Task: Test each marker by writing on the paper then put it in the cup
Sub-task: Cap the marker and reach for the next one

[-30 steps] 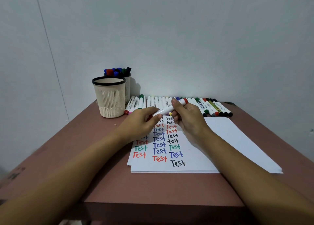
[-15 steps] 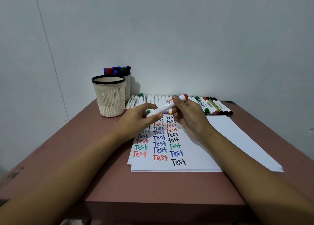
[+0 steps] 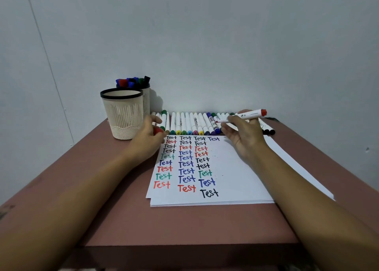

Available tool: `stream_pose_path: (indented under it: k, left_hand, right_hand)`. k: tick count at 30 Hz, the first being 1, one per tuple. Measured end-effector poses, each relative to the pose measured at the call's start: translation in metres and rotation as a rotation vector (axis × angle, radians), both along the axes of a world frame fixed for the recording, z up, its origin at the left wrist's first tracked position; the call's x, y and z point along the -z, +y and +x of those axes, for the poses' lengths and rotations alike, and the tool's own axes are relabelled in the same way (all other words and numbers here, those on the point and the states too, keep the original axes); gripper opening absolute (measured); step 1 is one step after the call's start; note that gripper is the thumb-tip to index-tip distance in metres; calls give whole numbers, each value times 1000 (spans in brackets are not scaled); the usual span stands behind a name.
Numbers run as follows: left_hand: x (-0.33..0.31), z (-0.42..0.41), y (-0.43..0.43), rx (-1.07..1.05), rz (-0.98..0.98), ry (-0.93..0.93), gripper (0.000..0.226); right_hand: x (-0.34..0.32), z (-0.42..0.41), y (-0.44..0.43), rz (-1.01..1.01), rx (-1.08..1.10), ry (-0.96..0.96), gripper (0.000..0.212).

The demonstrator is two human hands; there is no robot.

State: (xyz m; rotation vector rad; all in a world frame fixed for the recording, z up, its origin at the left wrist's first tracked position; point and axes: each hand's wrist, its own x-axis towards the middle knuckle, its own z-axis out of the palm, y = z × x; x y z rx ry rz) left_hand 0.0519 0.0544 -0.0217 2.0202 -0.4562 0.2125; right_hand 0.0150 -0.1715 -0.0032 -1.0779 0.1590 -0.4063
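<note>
Writing step in hand, cap already off. Holds white plastic marker with red end plug (image 3: 250, 115) roughly level in right-hand grip (image 3: 244, 139), fingers pinched round barrel, bare tip pointing left above far edge of white paper sheet (image 3: 235, 174). Encloses small red cap (image 3: 158, 130) in left-hand grip (image 3: 146, 142), beside cream ribbed cup with black rim (image 3: 123, 117) on brown surface (image 3: 184, 225). Next: tilt tip down, write under fourth column, recap, drop into cup.
</note>
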Motion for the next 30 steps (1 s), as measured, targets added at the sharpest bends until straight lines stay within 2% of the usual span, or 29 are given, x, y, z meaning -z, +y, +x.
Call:
stream_pose_path:
  k: [2, 6, 9, 11, 16, 23, 26, 30]
  left_hand:
    - [0, 0, 1, 14, 18, 2, 28]
    - [1, 1, 2, -21, -61, 53, 37]
    - [0, 2, 1, -52, -87, 117, 34]
    - [0, 3, 1, -57, -79, 139, 28]
    - [-3, -2, 0, -6, -86, 117, 10]
    - [-3, -1, 0, -4, -40, 94, 11]
    - [-2, 1, 0, -8, -20, 97, 12]
    - [-2, 1, 0, -14, 10, 91, 12]
  right_hand:
    - [3, 2, -2, -70, 46, 32, 24]
    - [12, 7, 0, -388, 100, 81, 18]
    - [18, 7, 5, -576, 109, 112, 5]
    - [19, 7, 7, -627, 117, 127, 7]
    - [21, 9, 6, -599, 148, 129, 8]
    - [24, 11, 6, -657, 157, 126, 9]
    - [24, 13, 6, -628, 189, 145, 19]
    - [22, 12, 5, -557, 161, 131, 13]
